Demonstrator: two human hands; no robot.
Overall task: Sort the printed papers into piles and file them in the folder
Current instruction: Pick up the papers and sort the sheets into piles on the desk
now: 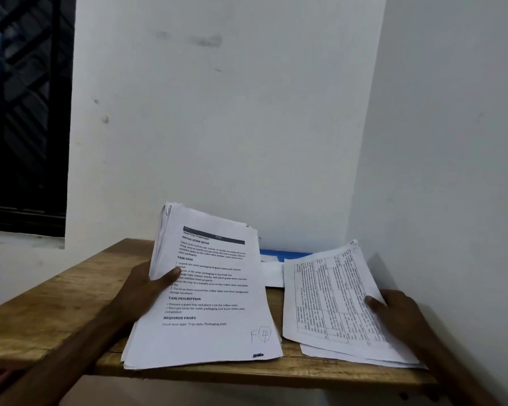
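My left hand [143, 291] grips the left edge of a thick stack of printed papers [208, 291], thumb on the top sheet. The stack tilts up at its far end while its near edge rests on the wooden table [56, 317]. Its top page carries headed text and a handwritten "F 4". My right hand [399, 315] holds a table-printed sheet [332, 300] by its right edge, lifted over a small pile of papers [349, 357] at the table's right. A blue folder [285, 255] lies behind, mostly hidden by the papers.
White walls stand close behind and to the right of the table, forming a corner. A dark barred window [24, 112] is at the left. A white sheet [272, 273] lies between the two piles, in front of the folder.
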